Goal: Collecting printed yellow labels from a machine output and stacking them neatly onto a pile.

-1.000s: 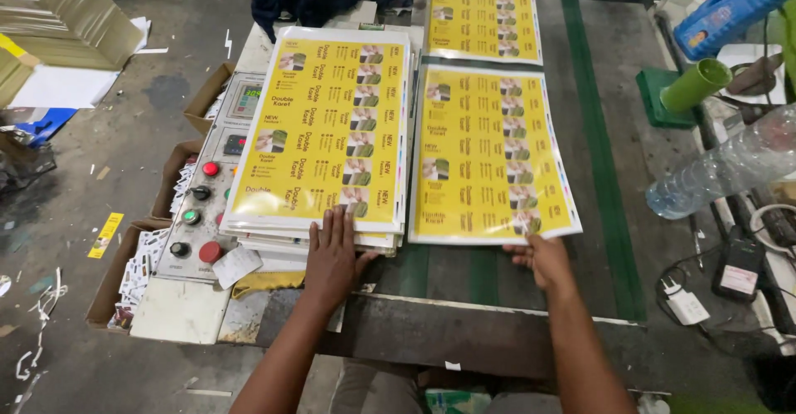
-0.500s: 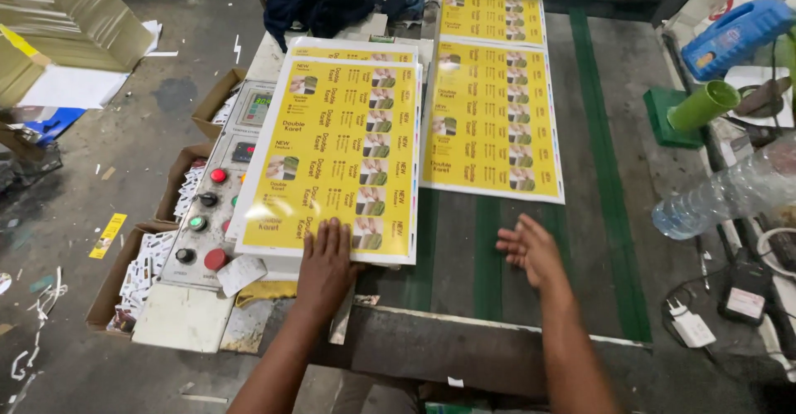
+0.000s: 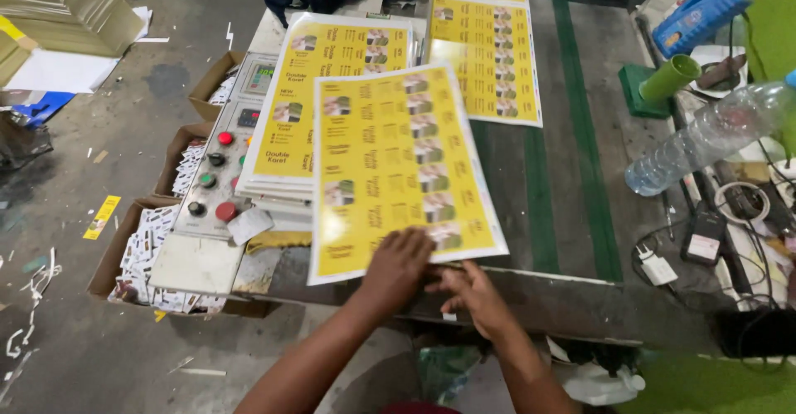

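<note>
Both hands [image 3: 396, 266] [image 3: 474, 291] pinch yellow sheet [image 3: 398, 165] near edge (overhanging table rim [image 3: 580, 285]).

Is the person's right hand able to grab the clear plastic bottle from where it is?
Probably yes. The right hand is at the loose yellow sheet, and bare green belt lies between it and the bottle.

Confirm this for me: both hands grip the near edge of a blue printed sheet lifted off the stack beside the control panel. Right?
Not quite. The head view shows the printed sheet is yellow, not blue. The rest holds: the left hand and right hand grip its near edge, next to the stack beside the control panel.
</note>
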